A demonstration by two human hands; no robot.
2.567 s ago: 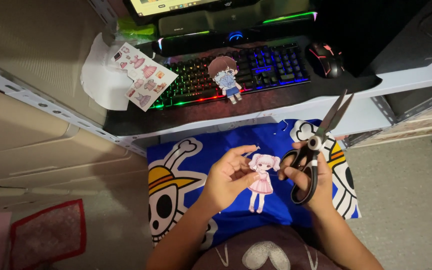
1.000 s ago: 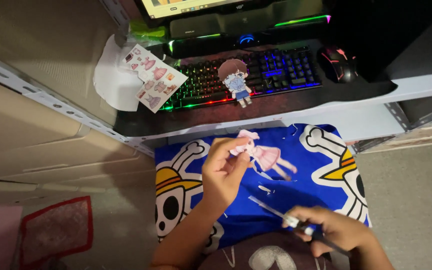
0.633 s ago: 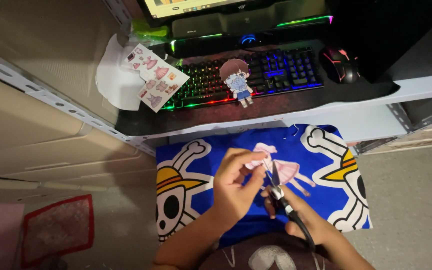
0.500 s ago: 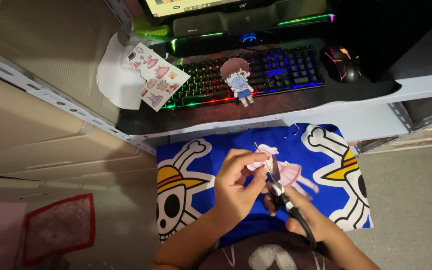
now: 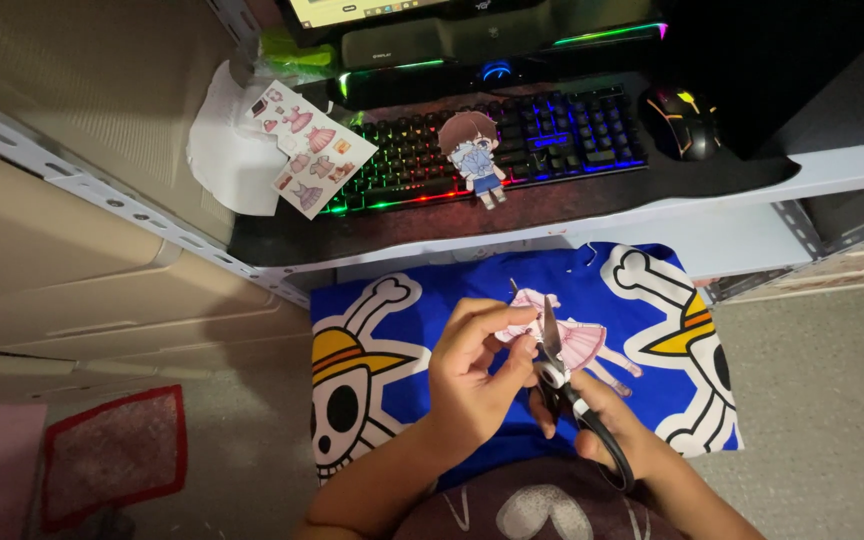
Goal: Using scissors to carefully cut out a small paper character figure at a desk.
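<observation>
Two hands now meet over the blue skull-print cloth (image 5: 382, 330): the left hand (image 5: 472, 385), its grip pinching the pink paper doll (image 5: 567, 340), has brought it to the scissors (image 5: 567, 385), which the right hand (image 5: 607, 430) clasps, blades back at its edge for cutting

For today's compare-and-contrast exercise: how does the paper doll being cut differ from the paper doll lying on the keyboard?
The pink paper doll is pinched in the left hand over the blue cloth, while the brown-haired paper doll lies untouched on the keyboard. The pink paper doll wears a pink dress; the brown-haired paper doll wears blue. Scissors in the right hand meet only the pink one. Both are flat cartoon cut-outs.
</observation>
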